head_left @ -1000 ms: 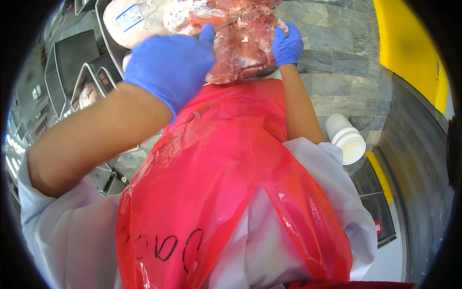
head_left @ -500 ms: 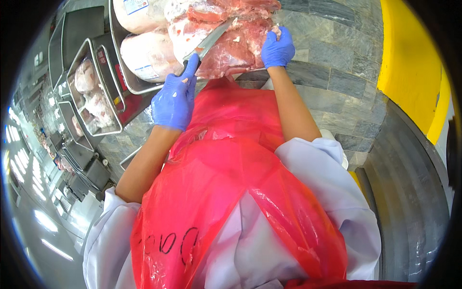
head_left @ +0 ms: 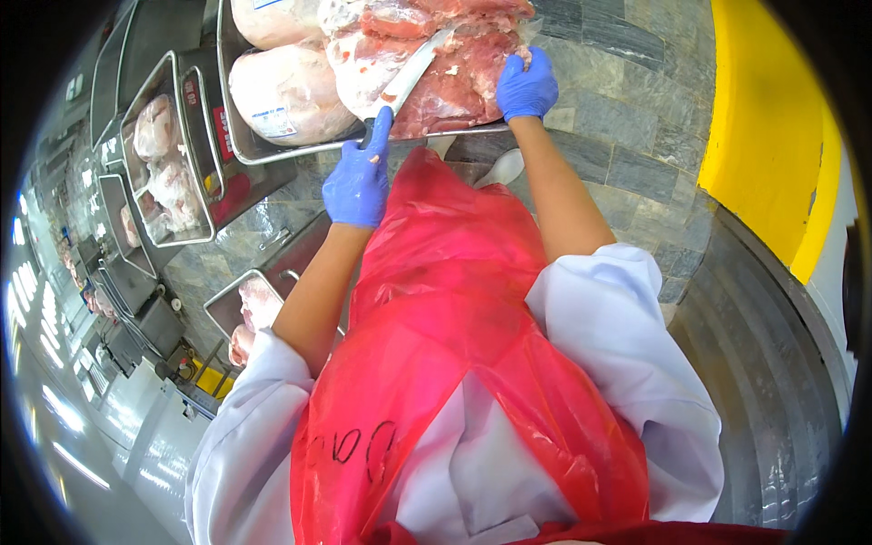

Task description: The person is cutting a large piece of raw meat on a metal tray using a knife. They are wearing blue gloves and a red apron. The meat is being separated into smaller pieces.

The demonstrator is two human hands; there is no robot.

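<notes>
A knife (head_left: 414, 74) with a dark handle is in my blue-gloved left hand (head_left: 356, 184), the index finger stretched along it. Its blade lies at a slant over a large slab of raw red meat (head_left: 463, 89), with the tip pointing away and to the right. At the slab's right edge, my blue-gloved right hand (head_left: 528, 89) is closed, pinching a small pale scrap of fat or meat (head_left: 524, 56). Pale fatty meat (head_left: 354, 68) lies to the left of the blade.
A metal tray (head_left: 283, 156) holds the slab and plastic-wrapped pale meat pieces (head_left: 292, 89). Further left, another tray (head_left: 202, 238) carries wrapped meat; a lower tray (head_left: 218, 313) stands by my left forearm. A yellow structure (head_left: 758, 118) and dark steps (head_left: 763, 381) are at right.
The left hand and knife have shifted slightly to the right, and the blade now shows paler. The right hand stays at the slab's edge. The whole view has shifted a little.
</notes>
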